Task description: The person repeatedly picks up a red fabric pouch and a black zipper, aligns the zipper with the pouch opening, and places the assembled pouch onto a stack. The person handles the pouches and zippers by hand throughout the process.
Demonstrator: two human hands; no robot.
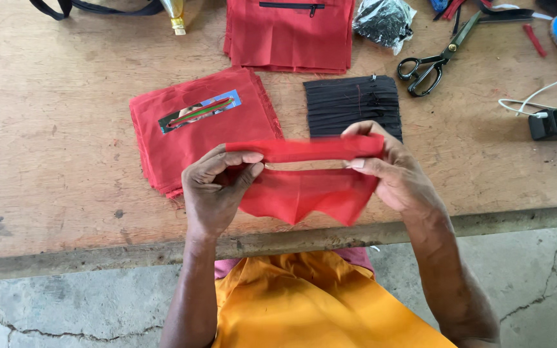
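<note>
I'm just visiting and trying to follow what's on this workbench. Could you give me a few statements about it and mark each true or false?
1. Both hands hold the same red cloth piece. True: the left hand pinches one end, the right hand the other.
2. The scissors are in the right hand. False: they lie on the wooden table, beyond the hands.
3. A stack of black zippers lies just behind the right hand. True.
4. The red fabric stack by the left hand is plain, with no opening. False: its top piece has a slanted slot cut in it.
5. The person's lap is covered in blue cloth. False: the cloth is orange-yellow.
</note>
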